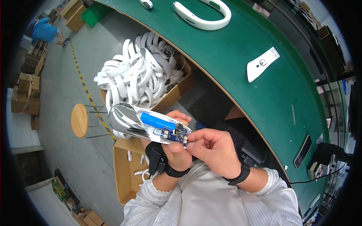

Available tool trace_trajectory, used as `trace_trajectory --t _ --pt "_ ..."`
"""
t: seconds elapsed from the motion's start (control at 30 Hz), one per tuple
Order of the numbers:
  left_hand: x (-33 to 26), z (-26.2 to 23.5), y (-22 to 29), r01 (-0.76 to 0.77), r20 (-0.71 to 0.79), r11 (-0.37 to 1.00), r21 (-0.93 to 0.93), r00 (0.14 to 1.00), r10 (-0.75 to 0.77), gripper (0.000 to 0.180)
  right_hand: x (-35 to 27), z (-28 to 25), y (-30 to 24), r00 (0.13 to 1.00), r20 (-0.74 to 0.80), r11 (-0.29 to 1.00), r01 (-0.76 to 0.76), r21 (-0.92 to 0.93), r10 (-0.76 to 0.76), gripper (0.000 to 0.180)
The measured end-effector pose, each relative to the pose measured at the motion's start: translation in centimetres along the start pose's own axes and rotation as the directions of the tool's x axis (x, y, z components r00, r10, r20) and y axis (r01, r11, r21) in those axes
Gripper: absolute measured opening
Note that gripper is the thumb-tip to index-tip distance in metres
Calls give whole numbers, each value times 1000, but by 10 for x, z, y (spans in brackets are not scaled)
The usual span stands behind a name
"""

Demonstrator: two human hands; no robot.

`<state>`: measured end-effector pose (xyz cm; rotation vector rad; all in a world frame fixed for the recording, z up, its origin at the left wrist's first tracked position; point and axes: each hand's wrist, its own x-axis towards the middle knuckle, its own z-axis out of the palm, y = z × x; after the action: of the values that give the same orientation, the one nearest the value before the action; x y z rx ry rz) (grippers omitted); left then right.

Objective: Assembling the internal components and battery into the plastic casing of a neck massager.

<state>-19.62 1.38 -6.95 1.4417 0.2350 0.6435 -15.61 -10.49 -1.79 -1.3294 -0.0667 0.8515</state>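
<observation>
My left hand [177, 155] is wrapped round an opened white device housing [155, 138] with a shiny chrome rounded end [126, 119]. Inside it lie a blue cylindrical battery [157, 121] and a small blue circuit board [174, 134] with thin wires and white connectors. Thumb and forefinger of my right hand [215, 150] are pinched together at the board's right edge; what they grip is hidden. The housing is held above my lap, left of the green table [260, 109].
A cardboard box [181, 87] heaped with white curved housings [139, 71] stands beyond my hands. Another box [122, 169] holds a few white parts. On the table lie a U-shaped white device [205, 24], a flat white panel [262, 64] and a phone [302, 151]. A stool [79, 120] stands left; a person [45, 31] is far off.
</observation>
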Motion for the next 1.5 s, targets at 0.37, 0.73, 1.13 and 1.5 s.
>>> trace_trajectory --t 0.37,0.73,1.13,1.5 --pt "0 2 4 108 51 988 -109 993 -103 87 2 -6 -16 996 54 936 88 -341 -74 12" --pt "-4 0 -3 234 107 950 -205 970 -216 87 2 -13 -34 882 243 353 396 -848 -404 9" --pt "0 5 0 111 20 967 -231 994 -109 70 -5 0 -17 938 27 745 292 -600 -346 16" --pt "-5 2 0 197 136 961 -195 976 -173 81 0 -10 -26 923 157 625 357 -695 -353 9"
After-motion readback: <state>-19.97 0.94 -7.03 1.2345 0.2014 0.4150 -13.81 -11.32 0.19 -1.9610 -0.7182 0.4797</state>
